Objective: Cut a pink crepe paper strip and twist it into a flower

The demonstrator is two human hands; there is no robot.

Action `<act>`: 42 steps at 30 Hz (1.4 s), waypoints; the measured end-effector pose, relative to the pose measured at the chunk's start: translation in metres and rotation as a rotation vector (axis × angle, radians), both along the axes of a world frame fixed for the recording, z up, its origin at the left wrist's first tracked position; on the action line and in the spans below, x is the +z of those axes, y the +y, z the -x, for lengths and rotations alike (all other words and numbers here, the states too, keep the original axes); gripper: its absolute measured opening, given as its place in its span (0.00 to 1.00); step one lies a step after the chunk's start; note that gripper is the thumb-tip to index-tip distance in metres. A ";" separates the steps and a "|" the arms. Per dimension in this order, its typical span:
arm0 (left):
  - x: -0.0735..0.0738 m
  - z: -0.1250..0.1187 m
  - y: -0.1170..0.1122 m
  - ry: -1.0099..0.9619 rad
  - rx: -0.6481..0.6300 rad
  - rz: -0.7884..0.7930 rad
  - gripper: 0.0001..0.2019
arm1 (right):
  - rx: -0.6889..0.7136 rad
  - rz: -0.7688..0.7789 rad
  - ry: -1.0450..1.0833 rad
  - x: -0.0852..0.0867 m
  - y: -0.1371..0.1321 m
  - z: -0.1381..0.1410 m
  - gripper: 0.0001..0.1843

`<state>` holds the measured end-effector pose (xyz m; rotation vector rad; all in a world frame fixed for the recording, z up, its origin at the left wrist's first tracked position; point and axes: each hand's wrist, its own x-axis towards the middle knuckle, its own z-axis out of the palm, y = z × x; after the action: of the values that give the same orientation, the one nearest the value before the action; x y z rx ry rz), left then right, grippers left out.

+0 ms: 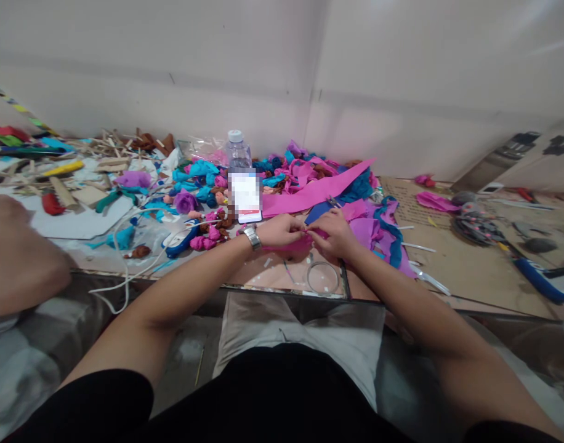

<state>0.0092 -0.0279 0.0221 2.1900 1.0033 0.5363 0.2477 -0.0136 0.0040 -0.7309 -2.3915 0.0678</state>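
Observation:
Both hands meet over the front of the table, fingers closed on a piece of pink crepe paper (pixel 294 246). My left hand (pixel 282 231), below a metal wristwatch (pixel 252 235), pinches the paper from the left. From the right, my right hand (pixel 334 234) grips its other side, with fingertips nearly touching those of the left. A long pink paper strip (pixel 305 195) lies just behind the hands. Scissors (pixel 332 202) rest beyond the right hand, partly hidden. On the tabletop below sits a ring of thin wire (pixel 322 277).
Behind stand a phone (pixel 246 194) and a bottle (pixel 238 149). Crumpled paper flowers (pixel 186 201) and a white cable (pixel 125 271) lie left. Purple paper (pixel 369 234), cardboard (pixel 430 246) and a tumbler (pixel 494 163) are right. Another person's arm (pixel 23 258) is at far left.

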 end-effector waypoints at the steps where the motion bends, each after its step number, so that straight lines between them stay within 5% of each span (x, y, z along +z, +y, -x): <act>1: 0.000 0.000 0.000 -0.016 -0.008 0.016 0.19 | 0.000 0.002 0.004 0.000 0.000 0.000 0.10; 31: -0.008 0.003 0.010 -0.160 -0.022 0.181 0.24 | 0.001 -0.062 0.031 0.000 -0.002 0.001 0.09; 42: -0.010 0.004 0.013 -0.185 -0.016 0.292 0.17 | -0.001 -0.067 0.011 0.002 -0.002 0.000 0.08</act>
<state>0.0049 -0.0150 0.0121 1.8538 0.9029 0.5378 0.2475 -0.0155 0.0059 -0.6985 -2.3714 -0.0084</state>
